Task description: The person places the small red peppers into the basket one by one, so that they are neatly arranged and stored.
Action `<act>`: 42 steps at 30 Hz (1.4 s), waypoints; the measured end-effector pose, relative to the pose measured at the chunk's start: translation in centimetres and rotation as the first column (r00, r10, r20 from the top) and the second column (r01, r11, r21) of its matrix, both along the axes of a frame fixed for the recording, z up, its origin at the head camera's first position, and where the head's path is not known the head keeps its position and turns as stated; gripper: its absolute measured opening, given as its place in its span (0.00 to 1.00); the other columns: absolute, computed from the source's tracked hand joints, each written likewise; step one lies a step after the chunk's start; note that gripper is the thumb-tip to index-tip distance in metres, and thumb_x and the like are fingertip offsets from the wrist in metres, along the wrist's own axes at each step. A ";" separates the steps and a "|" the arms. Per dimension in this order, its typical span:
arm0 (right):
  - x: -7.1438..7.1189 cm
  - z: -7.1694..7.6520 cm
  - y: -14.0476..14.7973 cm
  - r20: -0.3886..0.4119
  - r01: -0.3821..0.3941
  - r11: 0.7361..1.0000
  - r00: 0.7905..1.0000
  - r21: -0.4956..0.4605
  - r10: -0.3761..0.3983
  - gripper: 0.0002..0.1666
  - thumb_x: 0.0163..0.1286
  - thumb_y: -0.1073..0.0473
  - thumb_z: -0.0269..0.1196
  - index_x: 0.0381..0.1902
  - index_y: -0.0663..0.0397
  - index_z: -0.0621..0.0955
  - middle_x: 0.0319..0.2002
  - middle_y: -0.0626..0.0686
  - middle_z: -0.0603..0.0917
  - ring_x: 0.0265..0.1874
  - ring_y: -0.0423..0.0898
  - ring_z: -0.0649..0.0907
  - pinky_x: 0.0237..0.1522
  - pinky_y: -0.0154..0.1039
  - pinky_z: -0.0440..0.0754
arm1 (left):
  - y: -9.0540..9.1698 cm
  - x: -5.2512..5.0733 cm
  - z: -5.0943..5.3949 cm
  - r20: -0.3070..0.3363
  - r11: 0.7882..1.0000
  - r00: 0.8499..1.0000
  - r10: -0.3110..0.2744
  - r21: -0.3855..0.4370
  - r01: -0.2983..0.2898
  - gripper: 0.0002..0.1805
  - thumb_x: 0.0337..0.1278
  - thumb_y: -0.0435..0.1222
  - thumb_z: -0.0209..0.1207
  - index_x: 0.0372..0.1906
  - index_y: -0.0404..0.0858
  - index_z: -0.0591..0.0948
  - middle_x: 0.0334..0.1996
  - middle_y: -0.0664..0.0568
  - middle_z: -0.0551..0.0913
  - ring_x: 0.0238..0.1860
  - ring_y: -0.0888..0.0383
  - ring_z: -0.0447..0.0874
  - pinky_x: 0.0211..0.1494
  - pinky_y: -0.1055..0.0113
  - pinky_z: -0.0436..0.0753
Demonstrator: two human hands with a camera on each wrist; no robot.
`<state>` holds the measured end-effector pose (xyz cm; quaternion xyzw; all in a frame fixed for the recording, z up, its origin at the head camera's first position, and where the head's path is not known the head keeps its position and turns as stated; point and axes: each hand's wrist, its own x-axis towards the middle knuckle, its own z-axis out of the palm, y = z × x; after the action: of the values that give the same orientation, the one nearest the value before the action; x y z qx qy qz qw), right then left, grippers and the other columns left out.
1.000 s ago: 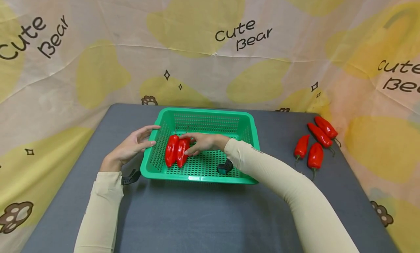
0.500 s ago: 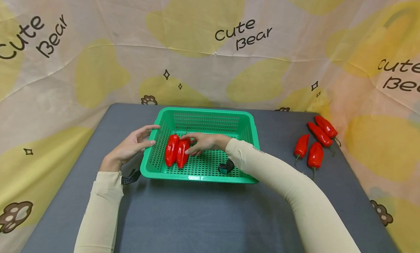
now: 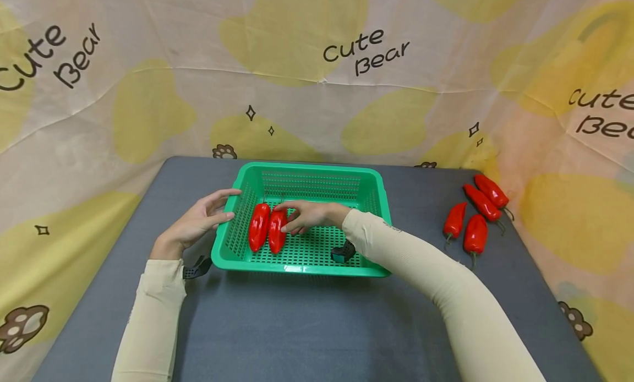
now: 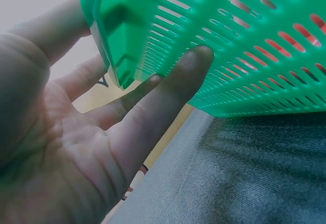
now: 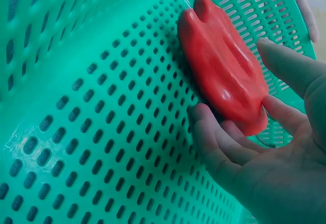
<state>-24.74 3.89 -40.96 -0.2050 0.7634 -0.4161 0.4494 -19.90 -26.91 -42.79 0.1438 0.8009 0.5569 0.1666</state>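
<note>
Glossy red pepper (image 3: 277,238), tapered — right grip (image 3: 308,215) spread against it, left grip (image 3: 195,222) against basket (image 3: 247,264).

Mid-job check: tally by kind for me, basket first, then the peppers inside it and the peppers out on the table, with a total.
Green basket: 1
Red peppers inside it: 2
Red peppers out on the table, right of the basket: 4
Total: 7 (6 peppers, 1 basket)
</note>
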 end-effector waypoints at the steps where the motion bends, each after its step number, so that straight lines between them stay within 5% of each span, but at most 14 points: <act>1: 0.0 0.0 0.0 0.005 -0.002 1.000 1.000 -0.002 0.002 0.41 0.73 0.58 0.63 0.79 0.42 0.60 0.69 0.63 0.72 0.58 0.58 0.82 0.64 0.51 0.79 | 0.0 0.0 0.0 0.000 1.000 1.000 0.001 -0.001 -0.001 0.33 0.73 0.41 0.57 0.77 0.45 0.62 0.81 0.44 0.53 0.76 0.42 0.60 0.57 0.64 0.80; 9: 0.1 -0.2 -0.2 0.017 -0.007 1.000 1.000 -0.013 0.008 0.43 0.73 0.57 0.64 0.80 0.42 0.59 0.67 0.62 0.74 0.57 0.57 0.82 0.63 0.50 0.79 | 0.1 0.1 0.1 0.003 1.000 1.000 0.007 -0.007 -0.007 0.33 0.73 0.41 0.58 0.77 0.45 0.62 0.81 0.44 0.54 0.76 0.40 0.60 0.59 0.60 0.79; 16: 0.0 0.0 0.3 -0.006 0.003 1.000 1.000 -0.005 -0.003 0.41 0.74 0.58 0.63 0.79 0.40 0.60 0.73 0.64 0.66 0.59 0.57 0.82 0.64 0.51 0.79 | 0.2 0.0 0.2 0.010 1.000 1.000 0.009 -0.004 -0.009 0.33 0.73 0.41 0.58 0.77 0.45 0.62 0.81 0.44 0.52 0.76 0.40 0.61 0.58 0.63 0.81; 23: -0.4 0.5 1.0 0.004 0.042 0.998 0.999 -0.037 -0.042 0.42 0.73 0.57 0.64 0.79 0.41 0.59 0.74 0.64 0.64 0.60 0.62 0.81 0.65 0.54 0.77 | 0.1 -0.1 0.1 -0.005 1.000 1.000 0.009 -0.027 -0.010 0.33 0.72 0.42 0.58 0.77 0.46 0.62 0.82 0.45 0.50 0.79 0.38 0.53 0.64 0.46 0.75; 42: 0.0 3.1 4.8 0.043 0.100 0.968 0.995 -0.232 -0.092 0.33 0.78 0.59 0.56 0.78 0.46 0.61 0.76 0.66 0.64 0.68 0.68 0.74 0.73 0.61 0.66 | -0.1 -0.1 0.0 0.007 1.000 1.000 0.006 -0.012 -0.006 0.33 0.73 0.42 0.57 0.77 0.46 0.62 0.82 0.44 0.50 0.73 0.39 0.62 0.52 0.64 0.80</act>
<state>-24.71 8.67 -37.83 -0.2127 0.7107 -0.5276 0.4138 -20.00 -27.03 -42.83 0.1384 0.8040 0.5532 0.1684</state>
